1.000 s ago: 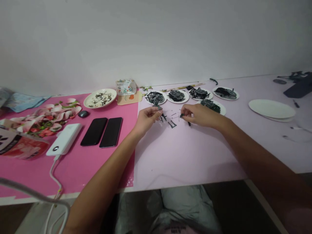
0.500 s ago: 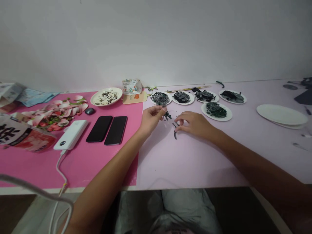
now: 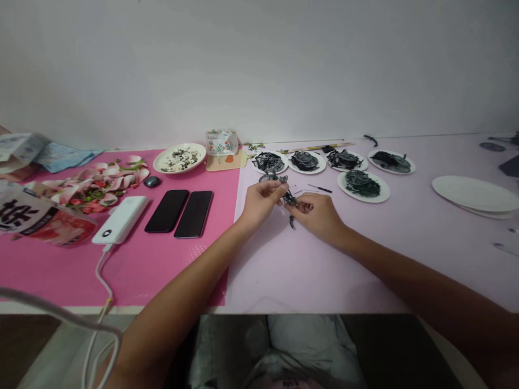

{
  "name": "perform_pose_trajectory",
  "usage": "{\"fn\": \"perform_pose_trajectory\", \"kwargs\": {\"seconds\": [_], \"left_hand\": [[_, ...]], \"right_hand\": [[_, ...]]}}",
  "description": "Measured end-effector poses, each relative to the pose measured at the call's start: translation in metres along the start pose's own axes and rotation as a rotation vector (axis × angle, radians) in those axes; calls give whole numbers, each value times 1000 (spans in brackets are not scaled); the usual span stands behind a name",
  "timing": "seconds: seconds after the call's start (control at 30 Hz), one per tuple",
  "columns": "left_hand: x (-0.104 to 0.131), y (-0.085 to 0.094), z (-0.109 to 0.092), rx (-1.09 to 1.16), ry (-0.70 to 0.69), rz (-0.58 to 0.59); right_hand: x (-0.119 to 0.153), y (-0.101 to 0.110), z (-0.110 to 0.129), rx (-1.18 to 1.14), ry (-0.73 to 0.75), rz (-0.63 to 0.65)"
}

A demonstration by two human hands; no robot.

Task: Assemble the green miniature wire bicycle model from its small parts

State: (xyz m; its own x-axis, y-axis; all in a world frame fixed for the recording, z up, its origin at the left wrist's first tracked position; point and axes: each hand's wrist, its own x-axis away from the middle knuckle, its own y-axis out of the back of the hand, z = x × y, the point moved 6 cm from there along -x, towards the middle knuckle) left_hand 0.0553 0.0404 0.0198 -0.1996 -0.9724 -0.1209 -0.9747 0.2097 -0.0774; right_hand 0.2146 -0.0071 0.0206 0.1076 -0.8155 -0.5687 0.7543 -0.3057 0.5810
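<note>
Between my hands, above the pale part of the table, is a bundle of dark green and grey plastic pieces. My left hand pinches its left side, thumb against fingers. My right hand has its fingertips closed at the bundle's lower right end. Below them a small dark curved piece lies on the table. A thin black rod rests just beyond my right hand. Several white plates with dark pieces stand behind, among them one plate with green pieces at the right.
Two phones, a white power bank with a cable, a mouse and pink and green pieces occupy the pink left side. A bowl stands farther back. Stacked white plates are at the right.
My right hand has moved left to the bundle and its fingers now meet it. The thin black rod has come into view behind that hand. The camera view has shifted slightly.
</note>
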Motion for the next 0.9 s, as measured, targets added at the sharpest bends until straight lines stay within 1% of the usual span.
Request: {"fn": "perform_pose_trajectory", "kwargs": {"seconds": [0.33, 0.53, 0.63, 0.8, 0.9], "left_hand": [[-2, 5, -2, -33, -22, 4], [-2, 4, -2, -58, -37, -8], [-1, 4, -1, -83, -37, -31], [1, 5, 2, -102, -21, -103], [2, 5, 3, -93, -19, -104]], "right_hand": [[2, 5, 6, -1, 83, -73], [3, 4, 8, -29, 111, -72], [3, 4, 7, -42, 113, -71], [3, 4, 6, -69, 115, -77], [3, 4, 3, -72, 92, -79]]}}
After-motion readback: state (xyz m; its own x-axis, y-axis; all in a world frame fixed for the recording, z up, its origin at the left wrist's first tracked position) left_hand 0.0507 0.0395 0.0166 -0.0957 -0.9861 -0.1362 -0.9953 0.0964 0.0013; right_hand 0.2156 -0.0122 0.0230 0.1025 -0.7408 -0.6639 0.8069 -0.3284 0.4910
